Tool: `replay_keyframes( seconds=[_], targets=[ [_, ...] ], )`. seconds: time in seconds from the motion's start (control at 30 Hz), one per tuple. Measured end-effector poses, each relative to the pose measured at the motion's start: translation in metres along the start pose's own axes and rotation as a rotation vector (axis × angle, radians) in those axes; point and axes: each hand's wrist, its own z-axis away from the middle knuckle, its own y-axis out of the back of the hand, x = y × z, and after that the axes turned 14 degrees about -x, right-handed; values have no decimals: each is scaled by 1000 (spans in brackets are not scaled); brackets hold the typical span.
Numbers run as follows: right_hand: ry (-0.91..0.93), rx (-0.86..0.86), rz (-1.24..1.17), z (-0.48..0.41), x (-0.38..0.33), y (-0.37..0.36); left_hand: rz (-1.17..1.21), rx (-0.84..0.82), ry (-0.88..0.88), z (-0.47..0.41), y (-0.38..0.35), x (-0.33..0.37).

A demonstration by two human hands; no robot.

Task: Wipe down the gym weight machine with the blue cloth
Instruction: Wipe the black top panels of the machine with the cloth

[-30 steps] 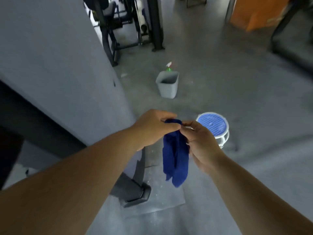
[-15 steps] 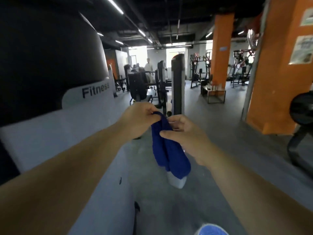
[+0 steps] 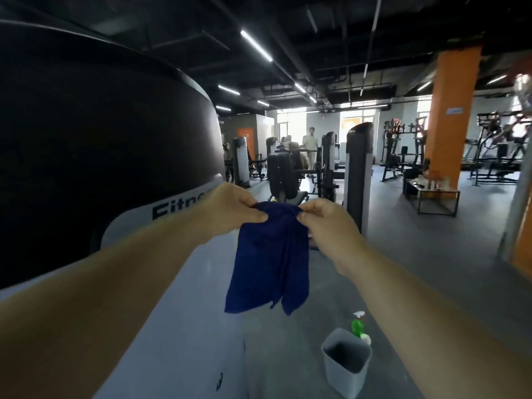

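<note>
I hold the blue cloth [image 3: 270, 263] up in front of me, at about chest height, pinched along its top edge. My left hand [image 3: 230, 208] grips the left corner between thumb and curled fingers, and my right hand [image 3: 328, 223] pinches the right corner the same way, so the edge bunches into a small ridge between them. The rest hangs down loose in soft vertical folds, a deep, dark blue with a fine towel-like nap, and its lower hem is uneven, ending in two or three ragged points. It touches nothing but my fingers.

The weight machine [image 3: 100, 156] stands just to my left: a tall, curved black shroud over a pale grey panel with dark lettering that my left wrist partly hides, so I read only "Fitn".

Below the cloth, on the grey floor [image 3: 417, 254], stands a small grey bin [image 3: 345, 367], with a green spray bottle [image 3: 358, 326] with a white trigger just behind it; whether the two touch I cannot tell.

Further off are rows of black machines [image 3: 357, 174], an orange pillar [image 3: 449, 116], a low table [image 3: 434, 197] holding small items, a person [image 3: 310, 145] standing far back near bright windows, and strip lights [image 3: 256, 46] on the dark ceiling.
</note>
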Motion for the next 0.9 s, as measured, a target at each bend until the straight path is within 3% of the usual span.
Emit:
replay_keyframes(
  seconds=[0.33, 0.53, 0.7, 0.9],
  targets=[
    [66, 78, -245, -123, 15, 24, 289, -4, -58, -121, 28, -11],
    [144, 8, -374, -202, 37, 34, 371, -56, -115, -187, 20, -24],
    [243, -115, -490, -290, 68, 44, 456, 82, -31, -260, 20, -42],
    [427, -393, -459, -443, 96, 55, 446, 321, -131, -365, 47, -62]
  ],
)
